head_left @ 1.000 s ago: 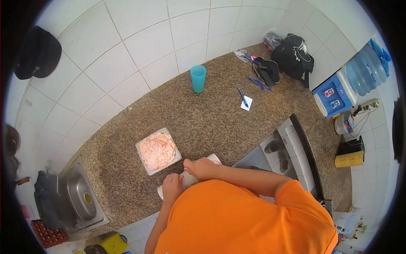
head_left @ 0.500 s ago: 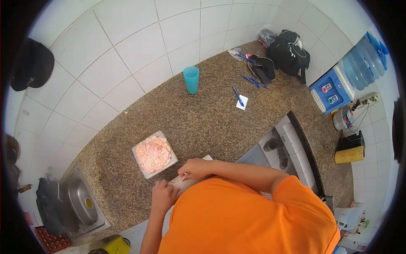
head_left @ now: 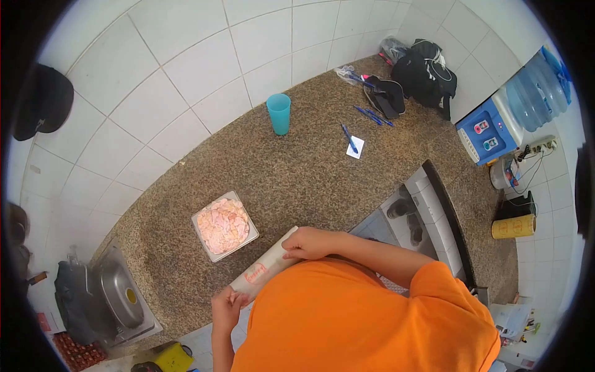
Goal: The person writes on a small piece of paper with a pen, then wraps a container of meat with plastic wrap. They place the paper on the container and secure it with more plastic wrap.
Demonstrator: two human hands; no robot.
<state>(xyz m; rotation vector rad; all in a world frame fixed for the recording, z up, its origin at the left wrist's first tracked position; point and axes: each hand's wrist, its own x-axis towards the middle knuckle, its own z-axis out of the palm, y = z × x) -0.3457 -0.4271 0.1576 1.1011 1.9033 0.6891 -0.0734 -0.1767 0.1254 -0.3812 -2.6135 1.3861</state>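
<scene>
A pale, flat, narrow-looking board (head_left: 273,255) with red markings lies along the counter's front edge, against the orange shirt. My left hand (head_left: 227,305) is closed at its left end, fingers bent onto the edge. At the far right end my right hand (head_left: 308,243) grips it, thumb and fingers curled. Part of the board is hidden by the shirt. Just beyond it sits a square, shallow container (head_left: 253,237) heaped with pale pink pieces (head_left: 222,227) that look like raw chicken.
A teal cup (head_left: 279,115) stands near the tiled wall. Farther right are a pen (head_left: 348,137) on white paper, several blue pens, a black cap (head_left: 389,99) and a black bag (head_left: 424,73). A steel sink (head_left: 118,291) is at left, a water dispenser (head_left: 489,127) at right.
My hands have moved apart, the left toward the lower left and the right toward the upper right. The red markings on the board now show between them.
</scene>
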